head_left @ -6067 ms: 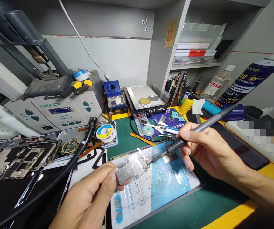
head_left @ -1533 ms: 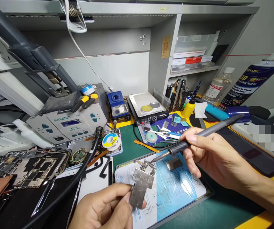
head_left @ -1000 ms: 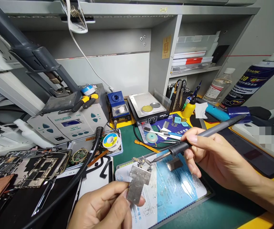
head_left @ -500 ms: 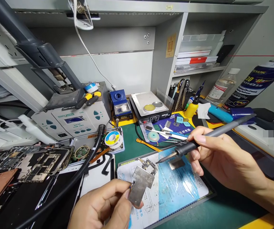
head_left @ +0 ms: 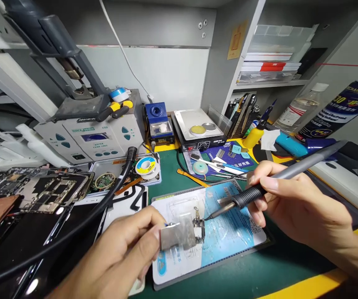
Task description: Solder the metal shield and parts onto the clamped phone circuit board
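Pinching a metal shield (head_left: 178, 232) between thumb and fingers of the left hand (head_left: 116, 253), just beside a small board (head_left: 198, 225) over the mat (head_left: 228, 245); gripping a soldering iron (head_left: 250, 197) pen-style in the right hand (head_left: 294, 199). Risk: a slip of the tip, burning fingers or knocking the board.

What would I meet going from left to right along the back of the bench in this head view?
Hot air rework station → blue soldering unit → preheating plate → yellow bottle → clear plastic bottle → spray can
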Action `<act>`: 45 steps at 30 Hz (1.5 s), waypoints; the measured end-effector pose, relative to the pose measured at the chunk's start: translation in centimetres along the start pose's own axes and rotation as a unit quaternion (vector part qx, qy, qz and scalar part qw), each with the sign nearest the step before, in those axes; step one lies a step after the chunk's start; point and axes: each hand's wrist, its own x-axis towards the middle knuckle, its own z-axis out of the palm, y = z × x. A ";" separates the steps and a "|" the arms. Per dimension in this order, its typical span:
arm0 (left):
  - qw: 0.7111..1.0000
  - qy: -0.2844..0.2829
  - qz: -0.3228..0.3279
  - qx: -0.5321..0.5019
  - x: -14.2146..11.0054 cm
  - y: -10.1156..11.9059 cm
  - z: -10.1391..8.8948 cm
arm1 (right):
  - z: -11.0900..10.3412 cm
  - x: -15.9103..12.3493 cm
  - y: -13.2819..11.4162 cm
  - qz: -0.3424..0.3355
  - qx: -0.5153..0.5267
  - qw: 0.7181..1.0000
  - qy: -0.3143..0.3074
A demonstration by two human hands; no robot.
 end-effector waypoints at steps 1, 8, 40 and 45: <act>1.000 -0.013 0.024 0.009 0.1 0.0 -0.4 | 0.0 -0.1 0.0 -0.003 -0.007 1.000 0.004; 0.991 -0.015 0.114 0.064 0.9 0.9 -1.6 | 0.1 -0.4 0.6 -0.020 -0.055 0.998 0.013; 0.986 0.001 0.134 0.095 0.9 1.3 -1.2 | 0.4 -0.9 0.9 -0.008 -0.059 0.998 -0.023; 0.985 0.002 0.134 0.105 0.9 1.3 -1.3 | 0.3 -1.0 1.1 -0.004 -0.055 0.998 -0.029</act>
